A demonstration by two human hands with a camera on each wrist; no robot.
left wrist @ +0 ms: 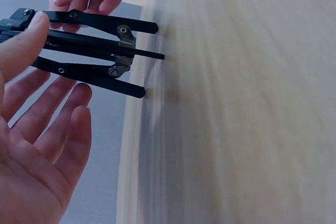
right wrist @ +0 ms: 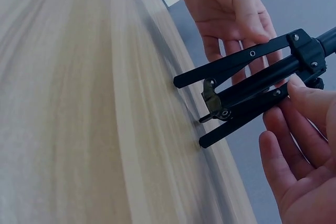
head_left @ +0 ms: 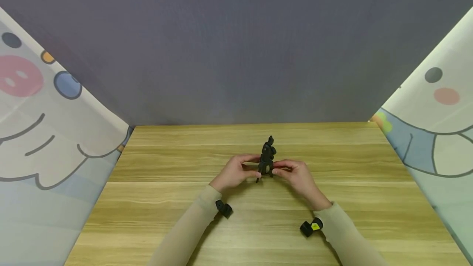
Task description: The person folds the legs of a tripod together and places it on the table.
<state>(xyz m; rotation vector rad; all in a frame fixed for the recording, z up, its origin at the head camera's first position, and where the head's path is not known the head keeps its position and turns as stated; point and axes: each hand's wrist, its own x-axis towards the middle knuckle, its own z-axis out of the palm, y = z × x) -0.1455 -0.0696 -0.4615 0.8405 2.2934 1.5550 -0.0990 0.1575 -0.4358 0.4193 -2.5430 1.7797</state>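
A small black tripod stands upright on the wooden table, its legs partly spread. From the left, my left hand pinches one leg between thumb and fingers. On the opposite side my right hand pinches another leg. Metal hinged braces join the legs to the central column in the left wrist view. The right wrist view shows my right thumb against a leg near its upper joint, with fingers behind it. In the head view the tripod's lower part is partly covered by fingertips.
The wood-grain table ends at a plain grey surface behind it. Printed cartoon sheets border the table on both sides. A black wrist camera sits on the left sleeve, another camera on the right.
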